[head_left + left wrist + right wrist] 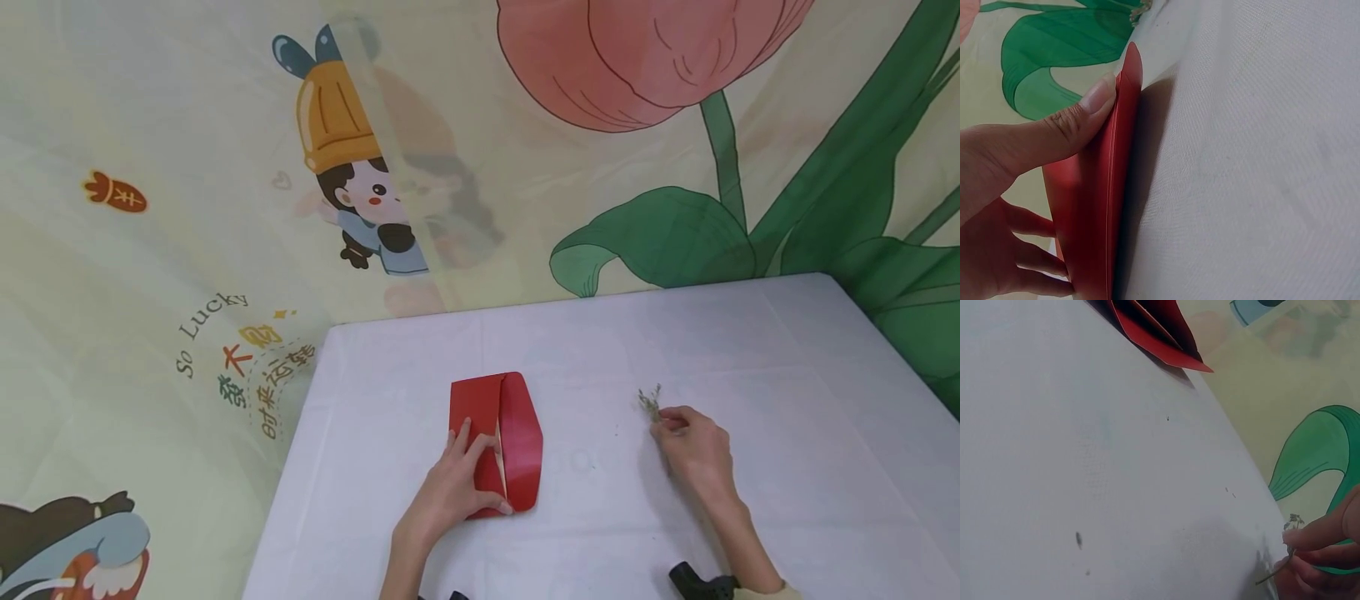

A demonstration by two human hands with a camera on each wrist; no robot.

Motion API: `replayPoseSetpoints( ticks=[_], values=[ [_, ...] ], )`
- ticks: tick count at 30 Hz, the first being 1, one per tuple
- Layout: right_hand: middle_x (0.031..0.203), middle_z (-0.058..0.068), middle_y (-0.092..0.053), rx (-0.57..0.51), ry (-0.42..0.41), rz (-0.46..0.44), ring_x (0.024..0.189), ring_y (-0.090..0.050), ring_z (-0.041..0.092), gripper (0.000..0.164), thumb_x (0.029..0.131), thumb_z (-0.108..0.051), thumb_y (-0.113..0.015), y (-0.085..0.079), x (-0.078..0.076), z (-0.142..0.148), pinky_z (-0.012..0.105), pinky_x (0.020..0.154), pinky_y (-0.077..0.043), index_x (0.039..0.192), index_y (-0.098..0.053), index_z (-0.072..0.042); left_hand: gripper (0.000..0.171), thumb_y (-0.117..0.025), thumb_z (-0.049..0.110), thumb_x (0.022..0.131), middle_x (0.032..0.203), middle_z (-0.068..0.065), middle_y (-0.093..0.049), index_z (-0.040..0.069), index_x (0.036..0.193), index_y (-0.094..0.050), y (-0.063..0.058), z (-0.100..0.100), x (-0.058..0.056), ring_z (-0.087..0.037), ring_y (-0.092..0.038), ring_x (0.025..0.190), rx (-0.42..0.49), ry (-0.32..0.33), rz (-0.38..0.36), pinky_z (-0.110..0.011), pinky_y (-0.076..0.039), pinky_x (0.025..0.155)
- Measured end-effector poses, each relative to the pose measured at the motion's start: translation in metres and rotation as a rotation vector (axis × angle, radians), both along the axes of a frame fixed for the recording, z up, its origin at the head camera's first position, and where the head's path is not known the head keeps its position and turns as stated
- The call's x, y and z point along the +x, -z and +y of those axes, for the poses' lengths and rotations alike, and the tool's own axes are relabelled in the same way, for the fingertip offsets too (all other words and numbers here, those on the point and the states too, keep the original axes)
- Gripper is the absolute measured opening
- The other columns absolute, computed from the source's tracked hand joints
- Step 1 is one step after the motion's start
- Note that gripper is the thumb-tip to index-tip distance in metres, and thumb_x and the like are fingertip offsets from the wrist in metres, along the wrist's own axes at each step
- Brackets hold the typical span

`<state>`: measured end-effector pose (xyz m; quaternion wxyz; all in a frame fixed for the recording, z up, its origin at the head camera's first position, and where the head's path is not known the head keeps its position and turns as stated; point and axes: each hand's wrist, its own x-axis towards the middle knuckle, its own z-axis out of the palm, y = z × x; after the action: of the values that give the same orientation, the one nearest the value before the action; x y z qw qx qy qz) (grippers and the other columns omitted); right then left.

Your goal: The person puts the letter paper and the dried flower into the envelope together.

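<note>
The envelope lies on the table, left of the sprig, before the backdrop.

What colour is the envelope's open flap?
Pinkish red; the flap shows best in the head view.

1. Head view: moderately bright, diffuse light; soft grey shadow on the white cloth, just left of the right hand.
2. Left wrist view: dimmer; dark shadow right of the red envelope, mid-frame.
3. Right wrist view: dim, greyish; sprig slightly soft, lower right.
</note>
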<state>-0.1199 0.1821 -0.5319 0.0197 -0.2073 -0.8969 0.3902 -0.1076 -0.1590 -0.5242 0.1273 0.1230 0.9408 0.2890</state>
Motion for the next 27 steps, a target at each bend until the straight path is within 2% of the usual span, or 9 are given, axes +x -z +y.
replayPoseSetpoints(
  ticks=[8, 17, 27],
  values=[
    [0.098, 0.024, -0.069, -0.034, -0.034, 0.022, 0.073, -0.063, 0.027, 0.028, 0.093, -0.009, -0.071, -0.004, 0.002, -0.008, 0.028, 0.052, -0.043, 0.116, -0.068, 0.006, 0.073, -0.094, 0.043, 0.071, 0.164, -0.024, -0.03, 0.027, 0.13, -0.054, 0.001, 0.0, 0.001, -0.059, -0.026, 0.148, 0.0, -0.004, -0.006, -0.064, -0.056, 0.093],
    [0.096, 0.022, -0.07, -0.03, -0.034, 0.052, 0.072, -0.064, 0.026, 0.025, 0.092, -0.008, -0.072, -0.007, 0.002, -0.02, 0.026, 0.053, -0.044, 0.114, -0.069, 0.004, 0.073, -0.094, 0.042, 0.071, 0.164, -0.025, -0.031, 0.027, 0.129, -0.054, 0.002, 0.0, 0.002, -0.06, -0.026, 0.148, 0.002, -0.01, -0.004, -0.063, -0.056, 0.092],
    [0.097, 0.021, -0.071, -0.046, -0.102, 0.089, 0.07, -0.063, 0.022, 0.025, 0.094, -0.01, -0.071, -0.007, -0.001, -0.03, 0.024, 0.052, -0.045, 0.115, -0.07, 0.003, 0.072, -0.094, 0.042, 0.071, 0.164, -0.025, -0.03, 0.029, 0.129, -0.053, 0.001, 0.0, 0.001, -0.061, -0.026, 0.148, 0.008, -0.014, -0.003, -0.064, -0.056, 0.093]
  ],
)
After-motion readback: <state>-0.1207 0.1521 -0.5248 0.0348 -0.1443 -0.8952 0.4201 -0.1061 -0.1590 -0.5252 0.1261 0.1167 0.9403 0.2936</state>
